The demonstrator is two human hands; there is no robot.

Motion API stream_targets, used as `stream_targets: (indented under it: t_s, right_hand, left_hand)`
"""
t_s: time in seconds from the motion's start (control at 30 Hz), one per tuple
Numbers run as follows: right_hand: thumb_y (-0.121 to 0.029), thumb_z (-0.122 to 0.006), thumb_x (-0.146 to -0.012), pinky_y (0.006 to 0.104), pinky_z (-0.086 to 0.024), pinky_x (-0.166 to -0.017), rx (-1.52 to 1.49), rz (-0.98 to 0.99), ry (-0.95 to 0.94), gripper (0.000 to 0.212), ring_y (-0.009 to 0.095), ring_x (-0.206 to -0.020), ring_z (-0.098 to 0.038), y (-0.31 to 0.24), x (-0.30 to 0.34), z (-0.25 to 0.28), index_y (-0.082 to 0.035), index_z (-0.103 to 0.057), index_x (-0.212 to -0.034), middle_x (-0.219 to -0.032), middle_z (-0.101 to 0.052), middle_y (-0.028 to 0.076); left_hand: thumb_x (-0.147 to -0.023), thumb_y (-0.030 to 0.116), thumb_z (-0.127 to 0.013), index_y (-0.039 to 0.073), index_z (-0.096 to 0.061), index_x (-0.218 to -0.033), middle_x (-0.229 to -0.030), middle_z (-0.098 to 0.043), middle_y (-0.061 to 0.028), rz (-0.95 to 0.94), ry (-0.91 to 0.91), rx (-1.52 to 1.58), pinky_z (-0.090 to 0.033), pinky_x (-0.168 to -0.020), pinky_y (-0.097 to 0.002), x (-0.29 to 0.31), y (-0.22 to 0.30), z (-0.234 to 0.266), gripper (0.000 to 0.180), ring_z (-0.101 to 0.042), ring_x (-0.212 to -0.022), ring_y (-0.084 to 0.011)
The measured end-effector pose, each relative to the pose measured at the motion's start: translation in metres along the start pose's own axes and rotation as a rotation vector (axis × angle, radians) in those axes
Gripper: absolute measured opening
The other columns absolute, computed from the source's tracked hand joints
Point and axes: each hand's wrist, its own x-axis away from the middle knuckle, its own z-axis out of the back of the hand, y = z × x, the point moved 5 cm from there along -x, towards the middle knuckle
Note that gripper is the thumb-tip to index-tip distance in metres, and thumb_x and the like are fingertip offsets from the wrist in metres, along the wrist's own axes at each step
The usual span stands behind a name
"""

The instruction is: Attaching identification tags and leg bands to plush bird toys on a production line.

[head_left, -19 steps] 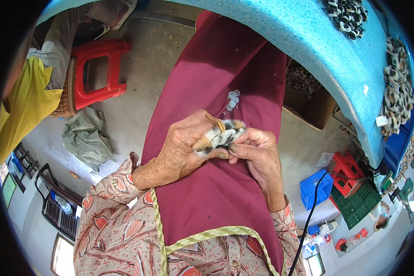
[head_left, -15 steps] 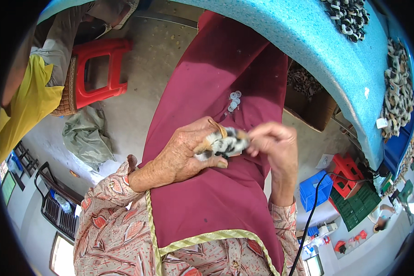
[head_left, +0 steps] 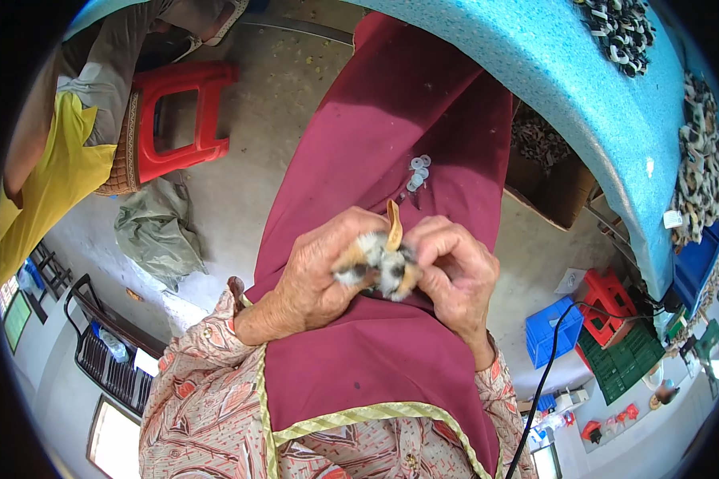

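Note:
Over my lap I hold a small furry plush piece [head_left: 385,262], patched white, black and orange-brown. A tan flap stands up from its top. My left hand [head_left: 315,263] is closed around the left end of it, thumb below. My right hand [head_left: 455,263] has curled fingers pinched against the right edge, and the fingertips are partly hidden. Just beyond, on the maroon apron [head_left: 335,184], lie several small clear plastic discs [head_left: 417,174].
A blue table [head_left: 527,68] curves across the far right, bearing piles of small furry pieces [head_left: 699,152]. Beneath it stands an open cardboard box [head_left: 555,195]. A red stool [head_left: 208,112] and a person in yellow [head_left: 64,160] are at left; a blue crate [head_left: 551,327] sits at right.
The plush piece has turned so its tan flap points up. My right hand has moved in closer against it, its fingers now curled at the edge.

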Motion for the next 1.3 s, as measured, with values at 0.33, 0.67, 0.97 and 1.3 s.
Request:
stream_targets:
  t_s: [0.33, 0.67, 0.97, 1.3]
  right_hand:
    - [0.014, -0.064, -0.065, 0.0316, -0.047, -0.055, 0.035, 0.296, -0.113, 0.021, 0.022, -0.064, -0.056, -0.047, -0.007, -0.027, -0.001, -0.053, -0.074, -0.076, -0.056, 0.011]
    - [0.008, -0.061, -0.067, 0.0275, -0.049, -0.059, 0.047, -0.1, -0.112, 0.016, 0.018, -0.065, -0.061, -0.018, -0.002, -0.021, -0.002, -0.049, -0.071, -0.071, -0.059, 0.008]
    - [0.002, -0.058, -0.072, 0.0437, -0.05, -0.062, 1.057, 0.052, 0.023, 0.015, 0.033, -0.073, -0.063, 0.038, -0.064, 0.04, -0.001, -0.06, -0.086, -0.075, -0.061, 0.017]
    - [-0.003, -0.061, -0.073, 0.0388, -0.051, -0.063, 1.423, -0.035, -0.034, 0.013, 0.029, -0.07, -0.063, 0.045, -0.075, 0.037, -0.002, -0.061, -0.086, -0.074, -0.062, 0.013]
  left_hand:
    - [-0.069, 0.002, -0.073, -0.002, -0.05, -0.106, -0.099, -0.058, -0.0195, -0.401, -0.056, 0.004, -0.051, -0.072, -0.0423, 0.01, 0.032, 0.021, 0.043, -0.062, -0.086, -0.0336]
    - [-0.075, 0.012, -0.072, 0.002, -0.056, -0.102, -0.096, -0.059, -0.0159, -0.304, 0.083, -0.202, -0.05, -0.069, -0.0319, 0.011, 0.014, 0.021, 0.034, -0.06, -0.082, -0.0245]
    - [-0.076, 0.0, -0.067, 0.003, -0.064, -0.091, -0.096, -0.058, -0.0135, -0.263, -0.053, 0.039, -0.051, -0.072, -0.0308, 0.003, 0.016, 0.009, 0.016, -0.061, -0.081, -0.0215]
    - [-0.073, -0.002, -0.068, 0.003, -0.064, -0.097, -0.101, -0.053, -0.0153, -0.272, -0.002, 0.067, -0.052, -0.071, -0.0291, 0.007, 0.017, 0.016, 0.025, -0.06, -0.087, -0.0214]
